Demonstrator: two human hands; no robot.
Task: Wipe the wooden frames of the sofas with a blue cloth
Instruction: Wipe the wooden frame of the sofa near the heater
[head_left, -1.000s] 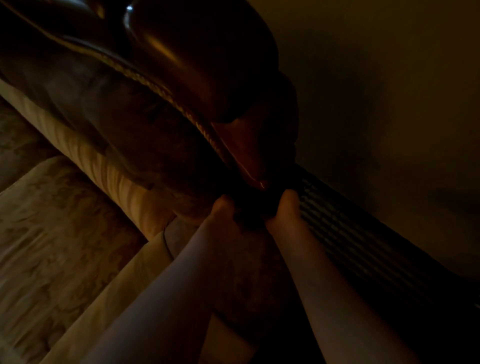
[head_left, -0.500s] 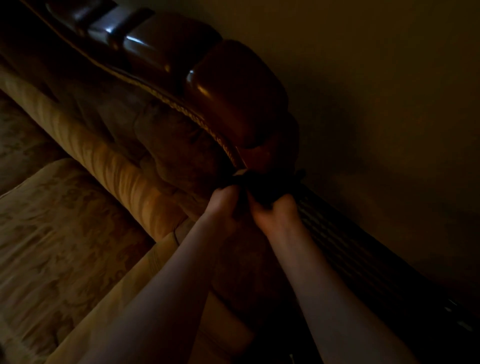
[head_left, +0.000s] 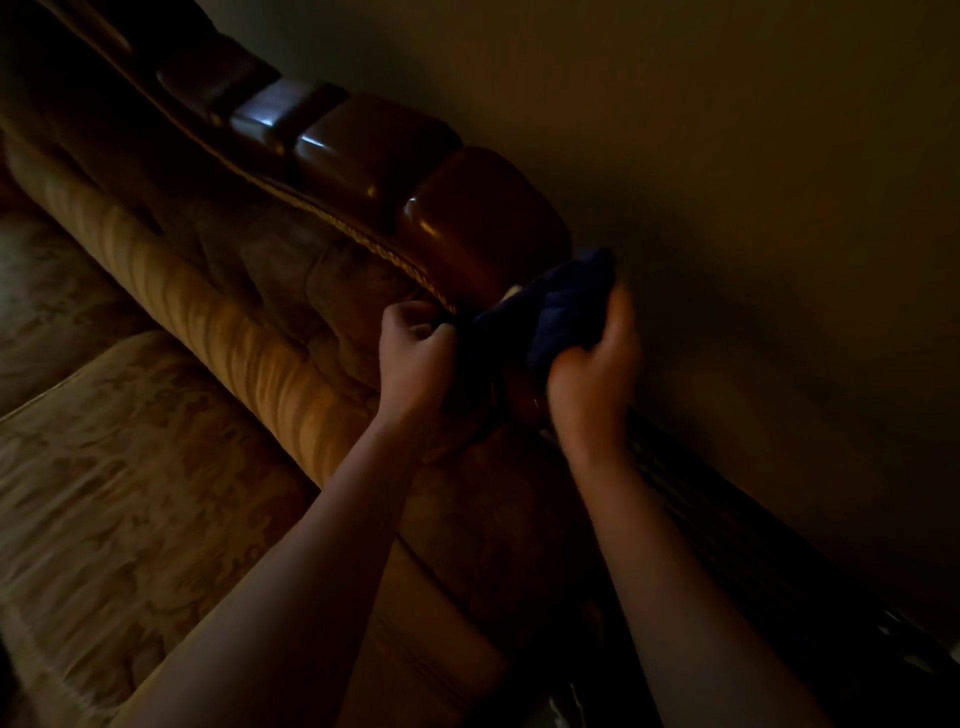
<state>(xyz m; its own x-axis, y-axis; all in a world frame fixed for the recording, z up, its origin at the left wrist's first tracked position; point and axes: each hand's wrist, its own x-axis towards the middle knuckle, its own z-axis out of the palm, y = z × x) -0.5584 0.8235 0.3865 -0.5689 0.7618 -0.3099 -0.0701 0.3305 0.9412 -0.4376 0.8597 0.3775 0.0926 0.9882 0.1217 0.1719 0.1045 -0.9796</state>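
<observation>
Right at the end block of the wooden frame (head_left: 483, 218), both hands are on the blue cloth (head_left: 558, 306). Right hand (head_left: 592, 374) has its fingers curled round the bunched right side of the cloth, thumb side up, gripping it firmly just beside the block's lower end. Left hand (head_left: 415, 353) is closed too, fingers tucked in a fist at the cloth's darker left edge; it appears to pinch that edge, though the light is too dim to see the contact clearly. Cloth is stretched between the two hands and pressed against the underside of the glossy block, touching the wood. A pale patch shows where the cloth meets the block, too small to identify.

Out from the block, the frame runs up and to the left as a row of rounded, polished segments. Below that row, a twisted gold cord trim (head_left: 363, 244) follows the wood's edge, ending just beside the left hand. Below the cord sits the padded backrest (head_left: 270, 270), then a ribbed golden bolster (head_left: 223, 332), then the patterned seat cushion (head_left: 119, 467) furthest from the block. On the other side of the block, the plain wall (head_left: 727, 208) stands close behind, and a dark ridged rail (head_left: 727, 545) runs down to the right under the right forearm
</observation>
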